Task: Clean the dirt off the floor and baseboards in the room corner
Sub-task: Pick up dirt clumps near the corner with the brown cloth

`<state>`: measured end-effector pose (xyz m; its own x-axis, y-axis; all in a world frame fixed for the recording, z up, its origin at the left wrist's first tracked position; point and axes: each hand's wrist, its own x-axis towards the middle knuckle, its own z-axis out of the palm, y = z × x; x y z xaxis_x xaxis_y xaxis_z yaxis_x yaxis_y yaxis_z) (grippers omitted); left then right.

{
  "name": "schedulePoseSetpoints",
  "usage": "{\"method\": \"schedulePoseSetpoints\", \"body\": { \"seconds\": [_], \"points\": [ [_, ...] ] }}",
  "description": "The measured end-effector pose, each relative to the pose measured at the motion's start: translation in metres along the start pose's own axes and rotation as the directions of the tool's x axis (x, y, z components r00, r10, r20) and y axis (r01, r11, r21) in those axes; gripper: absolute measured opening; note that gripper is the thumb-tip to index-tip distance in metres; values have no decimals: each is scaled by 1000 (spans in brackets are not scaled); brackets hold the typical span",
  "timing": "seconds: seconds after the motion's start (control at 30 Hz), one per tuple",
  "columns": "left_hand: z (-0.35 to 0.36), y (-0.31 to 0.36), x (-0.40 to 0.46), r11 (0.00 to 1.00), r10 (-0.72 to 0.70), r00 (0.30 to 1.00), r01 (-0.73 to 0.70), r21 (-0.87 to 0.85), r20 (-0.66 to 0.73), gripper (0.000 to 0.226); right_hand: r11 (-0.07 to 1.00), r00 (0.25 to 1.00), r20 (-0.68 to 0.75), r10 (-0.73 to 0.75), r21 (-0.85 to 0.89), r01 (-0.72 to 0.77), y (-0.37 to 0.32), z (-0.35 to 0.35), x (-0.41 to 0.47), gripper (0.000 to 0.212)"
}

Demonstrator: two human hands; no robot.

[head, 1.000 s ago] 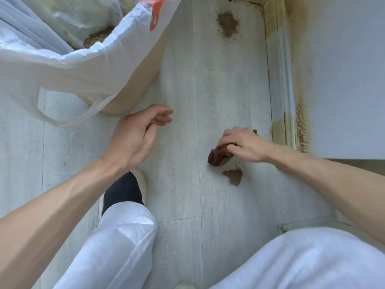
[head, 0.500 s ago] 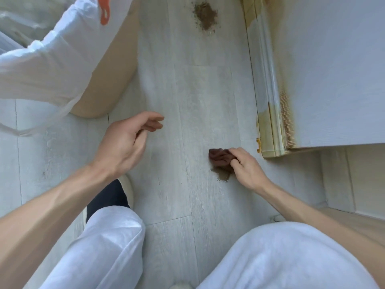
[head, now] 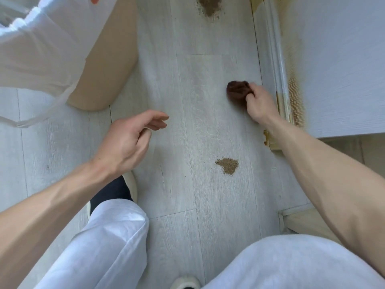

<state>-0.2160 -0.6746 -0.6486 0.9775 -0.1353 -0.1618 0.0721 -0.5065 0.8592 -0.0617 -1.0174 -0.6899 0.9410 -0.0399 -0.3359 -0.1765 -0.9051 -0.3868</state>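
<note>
While the person crouches in white trousers, a small dirt pile sits on the pale plank floor nearest them. Beyond it the left hand hovers, its grip loose and holding nothing. Farther on, the right hand grips a bunched brown cloth on the floor just beside the stained baseboard. Wiping seems in hand; next, gather both piles, including the far dirt pile. The white bin bag shows an orange mark, unreadable.
</note>
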Motion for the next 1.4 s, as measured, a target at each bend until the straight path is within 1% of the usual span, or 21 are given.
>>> {"method": "schedulePoseSetpoints", "body": {
  "seconds": [0.07, 0.13, 0.23, 0.3, 0.37, 0.43, 0.5, 0.57, 0.6, 0.63, 0.7, 0.73, 0.8, 0.97, 1.03, 1.07, 1.13, 1.2, 1.23, 1.3, 1.4],
  "points": [
    [0, 0, -1, 1000, 3, 1000, -3, 9, 10, 55, 998, 1000, -3, 23, -65, -23, 8, 13, -22, 45],
    [-2, -1, 0, 1000, -7, 1000, 7, 28, 12, 55, 998, 1000, 20, 1, -64, 0, 9, 24, -52, 49],
    [-1, 1, 3, 999, -14, 1000, 13, 32, 2, 56, 996, 988, 130, -87, 2, 87, 5, 41, -94, 49],
    [-1, 3, 6, 1000, -7, 1000, 8, 24, -1, 54, 988, 979, 143, -143, 72, 134, 3, 41, -106, 44],
    [-1, 6, 8, 1000, 8, 1000, -8, 16, 1, 54, 981, 984, 90, -156, 126, 144, 0, 28, -99, 38],
    [-1, 6, 8, 1000, 14, 1000, -14, 7, 4, 55, 979, 987, 0, -162, 126, 161, -1, 6, -84, 37],
    [0, 7, 8, 1000, 19, 1000, -19, 14, 8, 55, 981, 983, -110, -150, 108, 162, -3, -18, -66, 36],
    [0, 6, 6, 999, 20, 1000, -21, 26, 9, 55, 990, 978, -160, -135, 15, 139, 2, -28, -44, 29],
    [-1, 5, 4, 999, 15, 1000, -15, 33, 10, 56, 992, 982, -144, -122, -38, 118, 3, -27, -32, 29],
    [-1, 5, 3, 999, 10, 1000, -10, 40, 11, 56, 992, 990, -93, -107, -79, 100, 5, -23, -23, 34],
    [-2, 5, 1, 999, 7, 1000, -7, 41, 10, 54, 989, 997, 55, -57, -133, 64, 6, -6, -17, 43],
    [-2, 5, 1, 999, 8, 1000, -8, 40, 11, 54, 988, 994, 102, -35, -143, 50, 5, 4, -22, 44],
    [-1, 5, 1, 999, 10, 1000, -10, 44, 18, 54, 993, 989, 140, -37, -107, 52, 4, 20, -47, 43],
    [3, 7, 3, 998, -4, 999, 1, 63, 40, 56, 986, 952, 280, -125, -73, 151, 18, 44, -133, 50],
    [5, 9, 5, 998, 13, 998, -16, 59, 53, 56, 990, 954, 272, -123, -30, 136, 25, 45, -147, 51],
    [7, 10, 5, 998, 17, 998, -20, 57, 59, 57, 994, 967, 232, -108, 5, 110, 27, 40, -150, 51],
    [8, 12, 7, 998, 22, 997, -27, 60, 68, 57, 994, 995, 91, -48, 100, 39, 33, 26, -153, 48],
    [9, 12, 8, 997, 23, 997, -28, 69, 71, 58, 981, 999, -29, 33, 191, -27, 43, 9, -162, 41],
    [9, 12, 8, 997, 20, 997, -24, 67, 70, 58, 974, 994, -59, 91, 215, -76, 50, 3, -170, 40],
    [9, 12, 9, 998, 18, 997, -22, 62, 68, 59, 938, 966, -68, 250, 263, -224, 66, -2, -191, 41],
    [9, 12, 7, 998, 21, 997, -25, 65, 70, 59, 798, 855, 9, 519, 354, -488, 84, 15, -216, 35]
  ]
}}
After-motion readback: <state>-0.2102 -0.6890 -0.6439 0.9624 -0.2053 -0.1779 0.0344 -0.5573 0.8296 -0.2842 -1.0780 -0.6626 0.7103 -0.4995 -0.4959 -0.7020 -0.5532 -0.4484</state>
